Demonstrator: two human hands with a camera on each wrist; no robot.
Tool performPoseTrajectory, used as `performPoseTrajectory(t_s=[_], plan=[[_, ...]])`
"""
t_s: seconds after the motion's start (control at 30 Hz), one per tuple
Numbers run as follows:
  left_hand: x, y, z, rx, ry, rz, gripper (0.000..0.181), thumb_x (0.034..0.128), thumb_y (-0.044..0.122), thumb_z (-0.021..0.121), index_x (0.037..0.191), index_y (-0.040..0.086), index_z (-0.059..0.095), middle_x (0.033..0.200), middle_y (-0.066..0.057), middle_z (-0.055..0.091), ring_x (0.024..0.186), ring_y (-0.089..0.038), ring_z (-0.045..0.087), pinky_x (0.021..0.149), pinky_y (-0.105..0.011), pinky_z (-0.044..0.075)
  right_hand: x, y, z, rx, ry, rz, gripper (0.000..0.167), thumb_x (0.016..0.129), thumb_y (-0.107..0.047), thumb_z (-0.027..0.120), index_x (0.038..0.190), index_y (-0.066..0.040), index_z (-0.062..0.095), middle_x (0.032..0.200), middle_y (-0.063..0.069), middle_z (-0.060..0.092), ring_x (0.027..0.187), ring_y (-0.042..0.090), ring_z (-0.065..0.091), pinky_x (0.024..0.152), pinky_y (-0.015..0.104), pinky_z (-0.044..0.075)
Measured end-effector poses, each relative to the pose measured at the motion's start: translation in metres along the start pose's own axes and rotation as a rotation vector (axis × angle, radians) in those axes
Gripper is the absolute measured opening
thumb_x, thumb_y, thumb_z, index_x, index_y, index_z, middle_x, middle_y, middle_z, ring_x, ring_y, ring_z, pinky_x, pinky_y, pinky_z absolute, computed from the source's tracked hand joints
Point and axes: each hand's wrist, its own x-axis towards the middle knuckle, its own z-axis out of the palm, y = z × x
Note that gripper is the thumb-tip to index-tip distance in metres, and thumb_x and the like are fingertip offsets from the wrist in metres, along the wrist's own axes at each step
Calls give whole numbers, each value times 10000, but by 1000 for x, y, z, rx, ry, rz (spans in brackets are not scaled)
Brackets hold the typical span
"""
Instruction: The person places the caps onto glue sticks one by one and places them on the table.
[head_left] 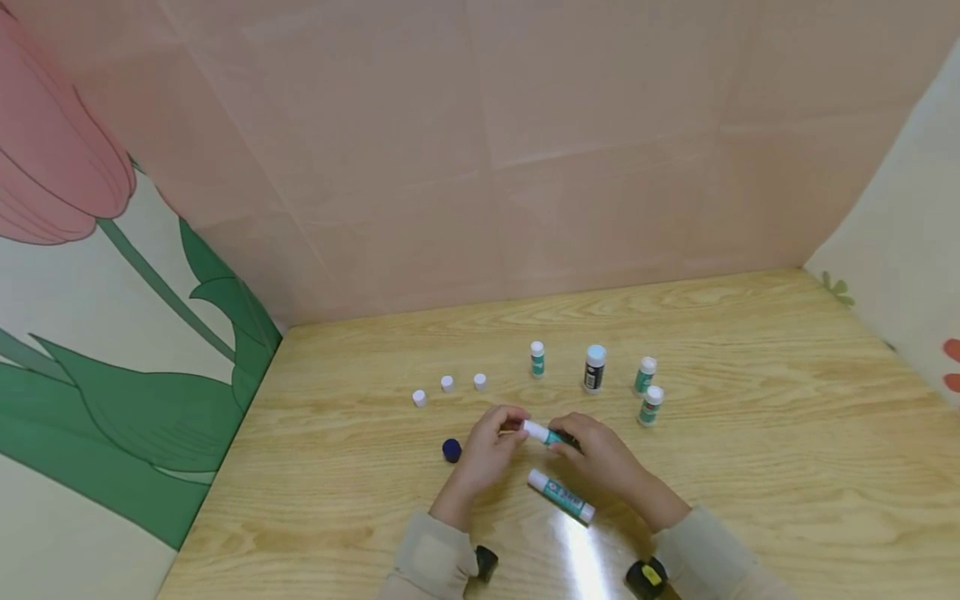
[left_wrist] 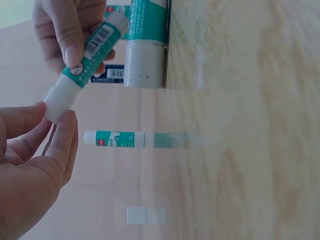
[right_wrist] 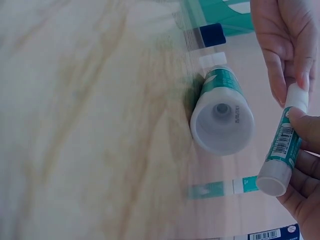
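Between both hands, raised over the table, is a glue stick (head_left: 538,431) with a green label and white ends. Thumb and fingers of the left hand (head_left: 487,452) pinch its white cap (left_wrist: 61,99), which still covers that end. The right hand (head_left: 602,452) grips the labelled barrel (right_wrist: 284,139), with the thumb along it in the right wrist view. A larger green-labelled glue stick (head_left: 561,497) lies on its side on the table below the hands. Just left of the left hand is a dark blue cap (head_left: 452,451).
Three small white caps (head_left: 447,383) stand in a loose row at the back left. Behind and right of the hands stand green-labelled glue sticks (head_left: 537,360) and a dark-labelled one (head_left: 595,371) with a pale blue top. A pink backdrop (head_left: 487,167) borders the table's far edge.
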Motion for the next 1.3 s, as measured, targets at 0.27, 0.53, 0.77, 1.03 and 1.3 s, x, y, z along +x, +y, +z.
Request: performPoseTrajectory(t_s=[0.27,0.53,0.77,1.03,1.3], plan=[[-4,7,0,-9,-35,8,170,850,12,508,1015,-6,544,1010,-66,511,942,-183,492,782,-221,428,-1,-1,0,-11,-13,8,191,764,-81,637,943,-25,601,886,11,573,750,104,512,640,268,450],[-5,1,2,21,-49,19,165,852,40,518,1010,2,552,1013,-38,507,934,-159,497,772,-214,431,-2,-1,0,-23,37,-84,189,747,-86,655,909,-5,601,837,5,565,724,93,507,611,269,447],[-7,4,2,48,-73,29,163,858,63,517,1008,7,549,1005,-16,506,924,-137,493,773,-207,425,-2,-1,-1,-43,-28,-57,193,758,-64,642,939,-12,603,872,24,577,765,139,528,654,286,453],[-8,3,3,53,-85,39,152,851,49,524,996,9,548,999,-49,512,918,-155,498,764,-202,428,-3,-2,-1,-44,-19,-61,186,742,-75,657,915,-28,608,845,3,568,739,106,511,637,258,449],[-9,2,4,43,-87,41,146,845,55,536,982,8,553,974,-16,508,903,-145,505,759,-197,431,-4,-1,0,-27,-28,-51,172,724,-54,668,883,-29,608,824,-2,565,715,101,504,611,251,442]])
